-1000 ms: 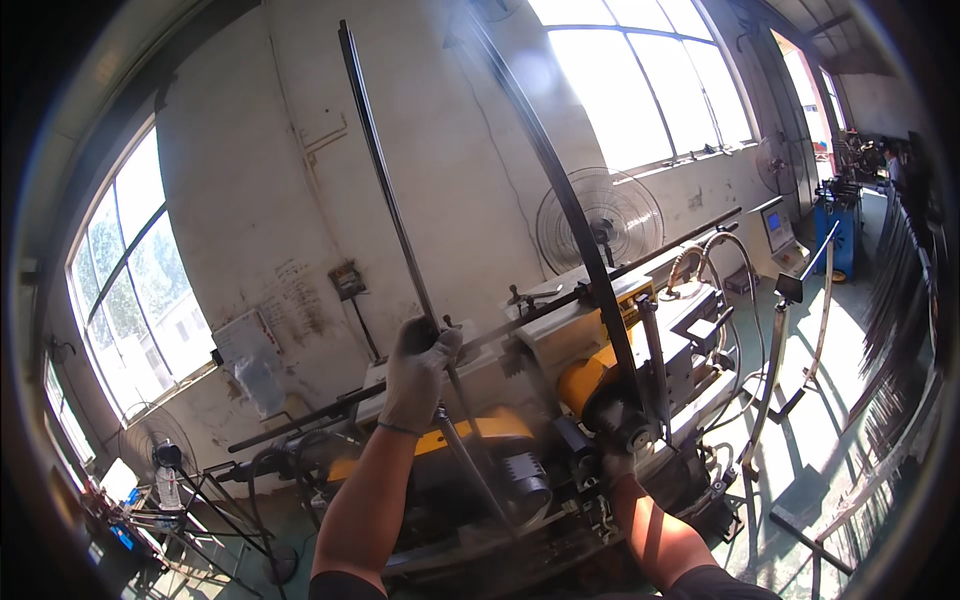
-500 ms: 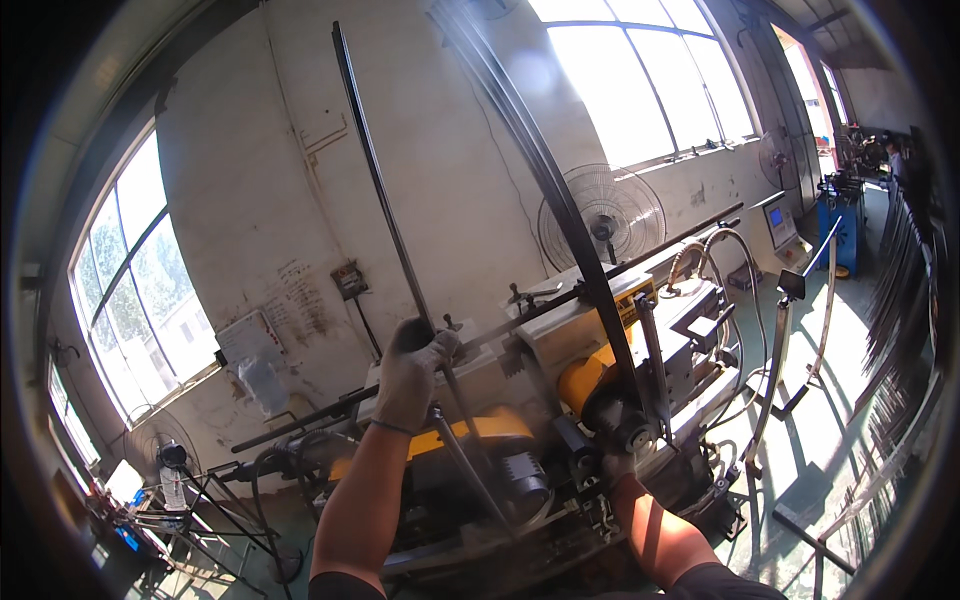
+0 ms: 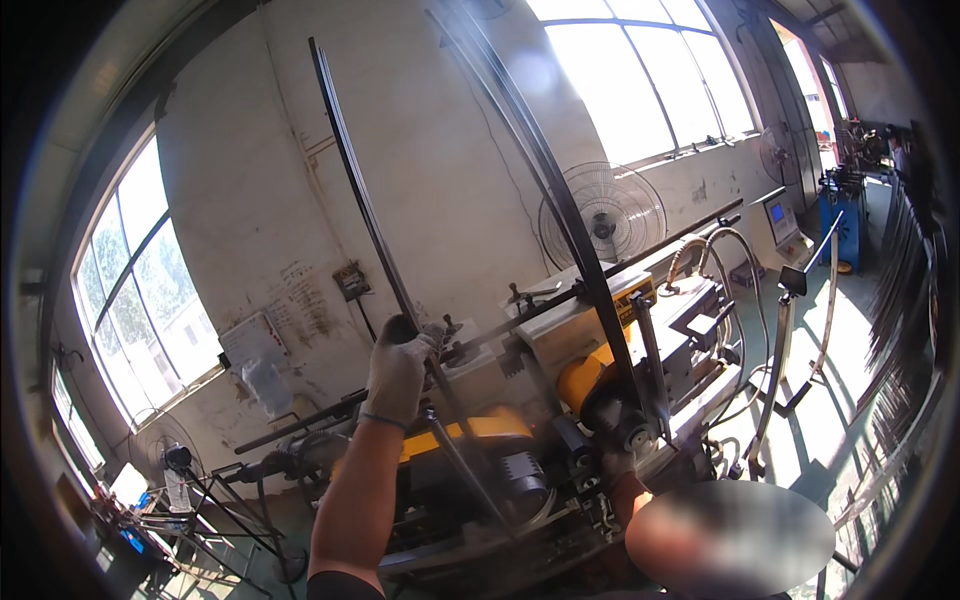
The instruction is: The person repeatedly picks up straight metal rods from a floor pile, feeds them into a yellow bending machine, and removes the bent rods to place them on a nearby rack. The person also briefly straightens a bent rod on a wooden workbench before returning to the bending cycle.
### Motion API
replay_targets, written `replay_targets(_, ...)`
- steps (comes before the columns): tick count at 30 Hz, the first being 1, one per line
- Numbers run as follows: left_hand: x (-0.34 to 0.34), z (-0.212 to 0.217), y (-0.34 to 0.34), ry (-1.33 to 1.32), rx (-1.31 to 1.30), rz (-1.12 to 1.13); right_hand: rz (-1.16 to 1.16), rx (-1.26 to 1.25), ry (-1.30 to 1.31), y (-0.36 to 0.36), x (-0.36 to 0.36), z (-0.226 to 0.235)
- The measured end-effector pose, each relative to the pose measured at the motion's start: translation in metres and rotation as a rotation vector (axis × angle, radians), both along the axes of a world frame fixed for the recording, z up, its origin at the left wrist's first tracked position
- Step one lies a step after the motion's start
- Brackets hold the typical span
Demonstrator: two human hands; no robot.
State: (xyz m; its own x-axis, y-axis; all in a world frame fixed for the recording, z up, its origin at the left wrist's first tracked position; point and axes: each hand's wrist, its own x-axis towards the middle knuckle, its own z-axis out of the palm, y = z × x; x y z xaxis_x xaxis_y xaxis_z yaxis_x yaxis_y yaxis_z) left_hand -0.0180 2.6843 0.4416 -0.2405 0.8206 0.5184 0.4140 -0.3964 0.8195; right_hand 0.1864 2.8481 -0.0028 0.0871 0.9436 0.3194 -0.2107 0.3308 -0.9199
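Left hand point(image 3: 398, 372) gripping curved metal strip point(image 3: 362, 210) — strip rising overhead, beside bending machine point(image 3: 590, 400)

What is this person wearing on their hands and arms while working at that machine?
The left hand wears a light grey knitted work glove with a thin blue band at the cuff. The left forearm above it is bare, and a dark sleeve edge shows at the bottom of the picture. The right hand is mostly hidden among machine parts, so what covers it cannot be told.
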Motion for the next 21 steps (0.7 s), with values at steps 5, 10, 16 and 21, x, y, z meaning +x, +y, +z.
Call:
replay_targets(5, -0.019, -0.001, 0.015, -0.121, 0.068, 0.001, 0.09, -0.005, -0.13, 0.013, 0.005, -0.011)
replay_targets(10, -0.009, -0.004, -0.005, -0.163, -0.056, 0.0, -0.179, 0.144, -1.157, -0.046, 0.022, 0.046)
replay_targets(16, -0.016, -0.001, -0.016, 0.194, -0.001, 0.084, -0.074, 0.081, -0.777, -0.019, 0.013, 0.002)
replay_targets(21, -0.037, -0.007, -0.013, 0.285, -0.061, 0.151, -0.077, 0.145, -0.604, -0.028, 0.006, -0.001)
